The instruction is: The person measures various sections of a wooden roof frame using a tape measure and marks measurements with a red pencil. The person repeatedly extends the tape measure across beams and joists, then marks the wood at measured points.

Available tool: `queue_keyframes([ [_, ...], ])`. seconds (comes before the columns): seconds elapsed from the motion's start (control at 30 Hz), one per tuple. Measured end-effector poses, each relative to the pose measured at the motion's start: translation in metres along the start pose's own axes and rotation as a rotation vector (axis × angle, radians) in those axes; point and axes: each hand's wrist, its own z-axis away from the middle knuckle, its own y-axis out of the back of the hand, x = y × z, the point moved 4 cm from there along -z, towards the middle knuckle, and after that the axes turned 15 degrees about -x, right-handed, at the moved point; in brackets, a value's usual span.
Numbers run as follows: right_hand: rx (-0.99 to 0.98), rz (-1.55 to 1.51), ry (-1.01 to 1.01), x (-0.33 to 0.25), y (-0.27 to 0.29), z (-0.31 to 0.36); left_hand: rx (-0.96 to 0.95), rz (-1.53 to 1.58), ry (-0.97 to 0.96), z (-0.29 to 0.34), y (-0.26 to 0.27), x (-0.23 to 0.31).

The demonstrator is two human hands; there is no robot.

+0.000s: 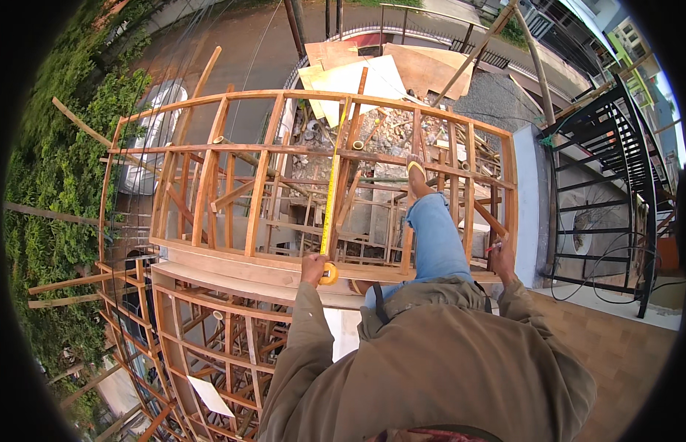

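Observation:
My left hand (313, 269) is closed around a yellow tape measure (329, 274) at the near timber beam of a curved wooden frame. The extended yellow blade (331, 196) runs away from me across the frame, past the middle rail (284, 149) toward the far curved rail (247, 94). My right hand (503, 259) is closed by the frame's right end, with a thin, red-marked pencil-like stick (493, 248) in its fingers. My sandalled foot (416, 175) rests on the middle rail, my leg in blue jeans stretched over the open frame.
Between the timbers there are open gaps, with rubble (387, 129) and props far below. Plywood sheets (365, 77) lie beyond the frame. A black metal railing (601, 184) and tiled floor (601, 353) are at right. A second timber frame (232, 339) stands at lower left.

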Motion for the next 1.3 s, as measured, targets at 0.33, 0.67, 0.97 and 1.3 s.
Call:
queue_keyframes([
  [0.33,-0.047,0.012,-0.053,-0.005,-0.003,-0.031,-0.247,0.288,0.153,-0.002,-0.008,0.020],
  [0.67,-0.048,0.037,-0.010,-0.030,0.002,-0.069,-0.263,0.401,0.136,-0.026,-0.004,0.025],
  [0.97,0.111,0.062,-0.004,-0.027,0.028,-0.068,-0.041,-0.127,0.151,-0.113,-0.018,0.010],
  [1.3,0.051,0.012,0.293,-0.188,0.027,-0.302,-0.045,0.149,0.153,-0.201,-0.056,0.017],
])
